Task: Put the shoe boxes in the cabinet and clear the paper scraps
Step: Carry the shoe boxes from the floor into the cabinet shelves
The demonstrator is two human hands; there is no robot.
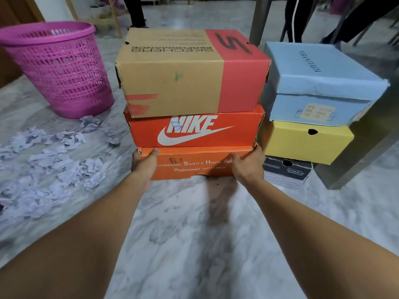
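A stack of three shoe boxes stands before me: a tan and red Skechers box (172, 83) on top, an orange Nike box (194, 130) in the middle, an orange safety-shoe box (194, 165) at the bottom. My left hand (143, 164) grips the bottom box's left end, thumb on its top edge. My right hand (248, 164) grips its right end the same way. To the right stands a second stack: a light blue box (319, 83), a yellow box (306, 145) and a dark blue and white box (287, 171). Crumpled white paper scraps (49, 156) litter the floor at left.
A pink plastic mesh waste basket (58, 67) stands on the marble floor at the far left, beyond the scraps. A metal table leg (259, 20) rises behind the boxes, another frame part (356, 156) at right. A person's legs (133, 11) stand at the back.
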